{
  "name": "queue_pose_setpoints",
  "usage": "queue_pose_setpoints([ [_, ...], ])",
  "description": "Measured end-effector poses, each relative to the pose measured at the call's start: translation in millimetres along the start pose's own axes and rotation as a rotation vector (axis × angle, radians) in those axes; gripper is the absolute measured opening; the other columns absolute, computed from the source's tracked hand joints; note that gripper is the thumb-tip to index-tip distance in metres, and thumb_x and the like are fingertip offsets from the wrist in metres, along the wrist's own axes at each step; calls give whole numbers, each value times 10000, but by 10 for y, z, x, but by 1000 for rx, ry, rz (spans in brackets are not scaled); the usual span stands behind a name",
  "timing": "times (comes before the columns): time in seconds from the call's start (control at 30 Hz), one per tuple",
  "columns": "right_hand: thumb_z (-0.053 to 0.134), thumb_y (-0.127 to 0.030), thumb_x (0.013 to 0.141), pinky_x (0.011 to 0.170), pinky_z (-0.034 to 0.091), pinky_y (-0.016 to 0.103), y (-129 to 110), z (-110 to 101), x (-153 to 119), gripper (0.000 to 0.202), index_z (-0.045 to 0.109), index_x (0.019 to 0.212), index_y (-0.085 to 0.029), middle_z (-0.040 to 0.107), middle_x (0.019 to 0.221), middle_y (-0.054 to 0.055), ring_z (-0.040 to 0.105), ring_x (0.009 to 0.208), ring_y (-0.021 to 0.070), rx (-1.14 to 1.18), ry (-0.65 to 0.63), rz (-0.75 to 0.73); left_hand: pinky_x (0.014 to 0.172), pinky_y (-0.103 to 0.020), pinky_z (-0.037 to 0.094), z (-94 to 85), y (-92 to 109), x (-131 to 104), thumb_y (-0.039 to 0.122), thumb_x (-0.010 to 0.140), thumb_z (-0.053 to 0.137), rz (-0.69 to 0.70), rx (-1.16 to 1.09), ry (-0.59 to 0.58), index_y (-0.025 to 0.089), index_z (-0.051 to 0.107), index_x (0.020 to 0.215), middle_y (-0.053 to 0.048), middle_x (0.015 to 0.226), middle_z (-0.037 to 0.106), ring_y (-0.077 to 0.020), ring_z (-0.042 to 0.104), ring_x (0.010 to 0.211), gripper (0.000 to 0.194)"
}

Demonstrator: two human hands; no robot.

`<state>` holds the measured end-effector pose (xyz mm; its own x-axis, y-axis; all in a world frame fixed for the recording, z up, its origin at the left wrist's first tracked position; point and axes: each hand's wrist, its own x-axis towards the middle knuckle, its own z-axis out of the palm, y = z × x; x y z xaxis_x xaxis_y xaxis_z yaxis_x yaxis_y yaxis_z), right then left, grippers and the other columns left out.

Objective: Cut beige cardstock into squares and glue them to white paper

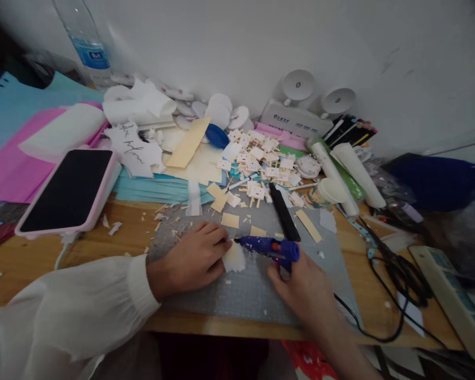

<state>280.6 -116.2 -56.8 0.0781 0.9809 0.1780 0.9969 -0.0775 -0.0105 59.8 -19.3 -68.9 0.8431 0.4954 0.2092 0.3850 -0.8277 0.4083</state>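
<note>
With the right hand (303,282) clamped round the glue gun (263,246), keep its nine-o'clock nozzle (238,240) off the left hand (198,257), pinching ragged paper (235,260)

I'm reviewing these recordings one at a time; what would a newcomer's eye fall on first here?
Probably the blue glue gun in the right hand, its nozzle over a pale piece beside the left hand, above the grey mat. Next, the heap of small pale cut-outs behind the mat. Then the phone in a pink case, toward the left side of the wooden table.
</note>
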Motion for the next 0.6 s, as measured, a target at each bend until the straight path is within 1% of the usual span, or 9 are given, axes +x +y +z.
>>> queue_pose_setpoints([
  [0.2,462,-280,825,533,451,297,-6,-30,19,214,562,976,-166,679,745,73,674,635,243,-11,-9,-22,820,-418,433,-4,-10,-1,125,821,518,9,16,-22,126,659,1029,-103,953,607,-261,539,905,251],
  [0.4,452,-282,823,529,437,299,-19,-74,26,281,563,1033,-131,679,754,101,662,630,246,-37,-39,-18,835,-428,425,-3,-9,6,127,823,518,14,38,-26,116,662,1032,-109,963,611,-266,541,913,253],
  [0.6,466,-270,817,539,424,293,-32,-133,16,288,571,1052,-140,681,783,105,650,648,239,-27,-73,3,849,-433,421,-10,-10,11,143,835,509,17,67,-46,122,663,1035,-105,956,616,-265,537,907,252],
])
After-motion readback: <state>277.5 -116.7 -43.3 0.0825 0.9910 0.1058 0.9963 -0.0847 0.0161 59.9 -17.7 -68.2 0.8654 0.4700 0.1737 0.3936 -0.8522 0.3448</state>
